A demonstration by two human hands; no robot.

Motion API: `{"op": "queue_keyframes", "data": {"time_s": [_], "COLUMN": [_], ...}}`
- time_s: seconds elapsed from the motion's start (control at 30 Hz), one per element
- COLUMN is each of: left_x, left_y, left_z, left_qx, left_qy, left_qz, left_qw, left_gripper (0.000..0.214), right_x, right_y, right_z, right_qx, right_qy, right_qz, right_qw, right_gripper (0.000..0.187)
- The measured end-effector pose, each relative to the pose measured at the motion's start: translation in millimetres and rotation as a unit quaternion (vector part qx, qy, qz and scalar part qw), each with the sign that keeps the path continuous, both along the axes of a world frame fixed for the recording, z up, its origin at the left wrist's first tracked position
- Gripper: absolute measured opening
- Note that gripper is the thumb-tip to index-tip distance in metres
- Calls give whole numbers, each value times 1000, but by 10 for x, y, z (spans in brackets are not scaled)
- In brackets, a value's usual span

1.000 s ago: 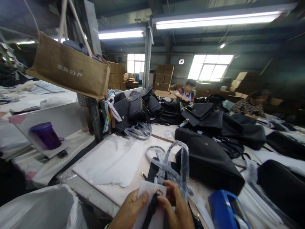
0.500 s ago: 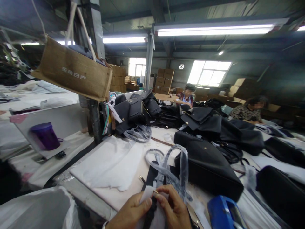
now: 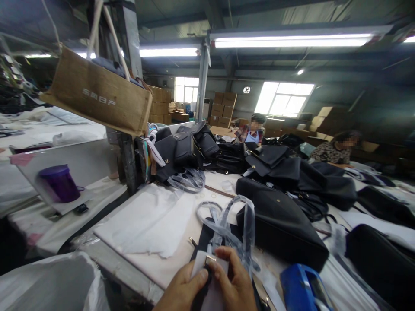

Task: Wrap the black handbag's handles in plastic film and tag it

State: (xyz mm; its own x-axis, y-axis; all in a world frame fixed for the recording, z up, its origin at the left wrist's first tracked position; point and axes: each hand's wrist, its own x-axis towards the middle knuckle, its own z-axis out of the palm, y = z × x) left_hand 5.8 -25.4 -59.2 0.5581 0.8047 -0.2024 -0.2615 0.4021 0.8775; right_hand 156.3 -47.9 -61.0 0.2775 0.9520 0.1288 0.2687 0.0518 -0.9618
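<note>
At the bottom middle, my left hand (image 3: pixel 185 286) is closed on a black strap (image 3: pixel 200 298), its thumb pressed on the strap just below a gold-coloured buckle (image 3: pixel 210 259). My right hand (image 3: pixel 238 283) pinches the same strap at the buckle from the other side, fingers bent. A white sheet of wrapping (image 3: pixel 198 262) lies behind the strap, between both hands. Just beyond my fingers, two handles in clear plastic (image 3: pixel 249 229) rise in loops over a flat black piece (image 3: pixel 205 233). A small gold-tipped black part (image 3: pixel 193 242) pokes out to its left.
Black bags (image 3: pixel 282 220) crowd the right and back of the table. A blue tape dispenser (image 3: pixel 303 287) stands at right, white sheets (image 3: pixel 152 220) at left. Nearby are a plastic-lined bin (image 3: pixel 48 280), a purple container (image 3: pixel 60 183) and a hanging tan bag (image 3: pixel 97 93). Two people (image 3: pixel 251 131) work beyond.
My right fingers have shifted slightly on the strap, and more of the gold buckle shows. The person at the back has lowered an arm.
</note>
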Motion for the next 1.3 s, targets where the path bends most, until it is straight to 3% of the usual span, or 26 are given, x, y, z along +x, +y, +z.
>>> {"op": "queue_keyframes", "data": {"time_s": [0.1, 0.2, 0.33, 0.47, 0.57, 0.7, 0.83, 0.97, 1.17, 1.3], "left_x": [32, 46, 75, 91, 107, 136, 110, 79, 196, 206], "left_y": [-16, -17, -29, -56, -70, -70, -81, -122, -181, -178], "left_z": [55, 69, -1, 37, 145, 194, 120, 35, -155, -166], "left_qx": [3, 8, -23, -9, 49, 105, 58, 32, 194, 140], "left_qy": [-19, -22, 0, 69, 148, 209, 148, 76, 177, 184], "left_qz": [17, 5, 5, -6, -1, -1, -14, -23, 81, 54], "left_qw": [1000, 1000, 1000, 998, 988, 972, 987, 996, 962, 971], "left_gripper": [43, 47, 57, 59, 47, 42, 49, 55, 55, 57], "right_x": [104, 242, 305, 261, 260, 299, 312, 275, 220, 251], "right_y": [-22, -53, -56, 19, 80, 111, 87, 46, 30, -5], "right_z": [-38, -150, -245, -109, 7, -6, -46, -1, -7, 14], "right_qx": [-37, -95, -110, -105, -106, -106, -75, -70, -58, -102], "right_qy": [140, 283, 286, 238, 193, 163, 125, 129, 71, 165], "right_qz": [47, 113, 206, 275, 270, 238, 200, 210, 145, 199], "right_qw": [988, 948, 929, 926, 937, 952, 969, 967, 985, 961], "right_gripper": [45, 55, 54, 42, 38, 35, 31, 25, 21, 29]}}
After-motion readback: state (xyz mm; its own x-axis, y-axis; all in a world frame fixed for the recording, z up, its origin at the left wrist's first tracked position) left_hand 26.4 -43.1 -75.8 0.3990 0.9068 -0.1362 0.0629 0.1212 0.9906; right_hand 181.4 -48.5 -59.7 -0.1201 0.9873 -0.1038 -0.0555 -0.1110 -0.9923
